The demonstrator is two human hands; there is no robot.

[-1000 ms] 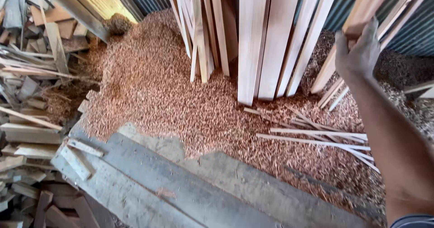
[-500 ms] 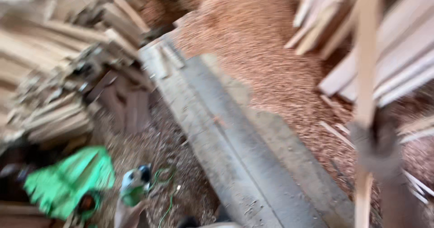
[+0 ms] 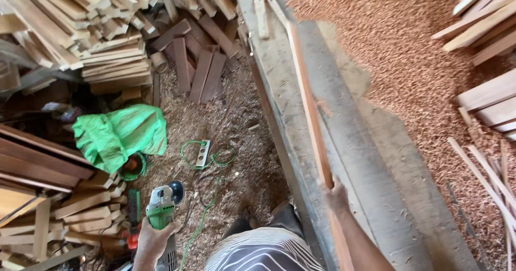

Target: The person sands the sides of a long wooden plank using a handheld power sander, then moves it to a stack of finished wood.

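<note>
a: what's in each hand?

b: the right hand is wrapped around a long thin wooden strip, fingers pressed together on it near its near end. the left hand is closed around the body of a green and white angle grinder, low at the near left.

a: where does the strip lie?

b: it runs from the right hand away toward the far end of the grey workbench, along the bench top, slightly slanted to the left as it goes far. whether it rests on the bench along its whole length, i cannot tell.

a: and the grinder?

b: held over the sawdust-covered floor, disc end pointing far. a green cable trails on the floor just right of it, and a power strip lies farther on.

a: what else is around?

b: a crumpled green plastic bag lies left of the power strip. stacked timber fills the far left, with dark short planks on the floor beside it. right of the bench is a heap of reddish wood shavings, with pale boards at the far right and thin offcut slats on the shavings.
</note>
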